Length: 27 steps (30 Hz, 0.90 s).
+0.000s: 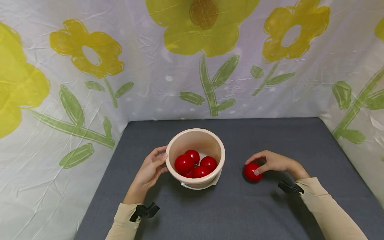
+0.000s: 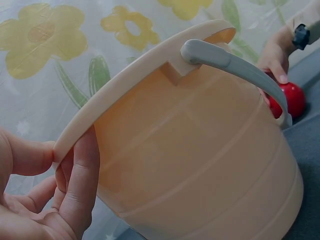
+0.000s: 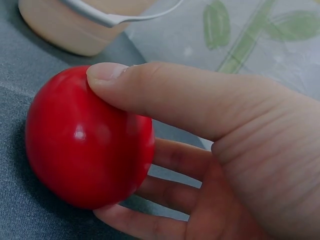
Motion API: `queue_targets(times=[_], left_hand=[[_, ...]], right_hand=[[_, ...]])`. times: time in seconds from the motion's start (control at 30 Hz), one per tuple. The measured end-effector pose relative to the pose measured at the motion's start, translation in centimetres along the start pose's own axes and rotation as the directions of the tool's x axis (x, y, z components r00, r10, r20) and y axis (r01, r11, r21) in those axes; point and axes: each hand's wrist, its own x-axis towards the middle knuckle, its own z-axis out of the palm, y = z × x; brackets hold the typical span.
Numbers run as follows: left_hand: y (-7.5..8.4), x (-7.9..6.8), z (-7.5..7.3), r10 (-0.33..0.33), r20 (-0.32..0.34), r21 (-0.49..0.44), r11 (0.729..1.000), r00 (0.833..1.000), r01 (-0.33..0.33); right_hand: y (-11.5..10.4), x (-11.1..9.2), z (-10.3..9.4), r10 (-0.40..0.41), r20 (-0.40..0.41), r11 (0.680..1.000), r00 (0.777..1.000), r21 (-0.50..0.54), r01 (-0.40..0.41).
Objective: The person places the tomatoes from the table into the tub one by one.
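Note:
A cream-coloured bucket (image 1: 221, 154) with a pale handle (image 2: 240, 70) stands on the dark table, its mouth tipped toward the head camera. Several glossy red balls (image 1: 184, 163) lie inside it. My left hand (image 1: 149, 170) pinches the bucket's rim at its left side, the thumb on the rim and the fingers beneath it. Right of the bucket, my right hand (image 1: 277, 162) grips another red ball (image 3: 85, 145) on the tabletop, thumb on one side and fingers round the other. Part of that ball is hidden by the hand.
The dark grey cloth-covered table (image 1: 210, 216) ends at a back edge against a hanging white sheet (image 1: 156, 83) printed with yellow flowers. The sheet also hangs along the left and right sides. A dark wrist device (image 1: 291, 187) is strapped to each arm.

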Motion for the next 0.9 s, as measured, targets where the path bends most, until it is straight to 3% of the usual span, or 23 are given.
queue_targets(times=[0.43,0.9], left_hand=[[0.1,0.0,-0.1,-0.010,-0.018,0.018,1.000,1.000,0.010],[-0.1,0.1,0.0,-0.005,-0.020,0.028,1.000,1.000,0.005]], right_hand=[[-0.8,-0.1,-1.1,-0.062,-0.034,0.998,0.998,-0.013,0.061],[-7.2,1.8,-5.0,-0.109,-0.008,0.993,0.994,-0.037,0.109]])
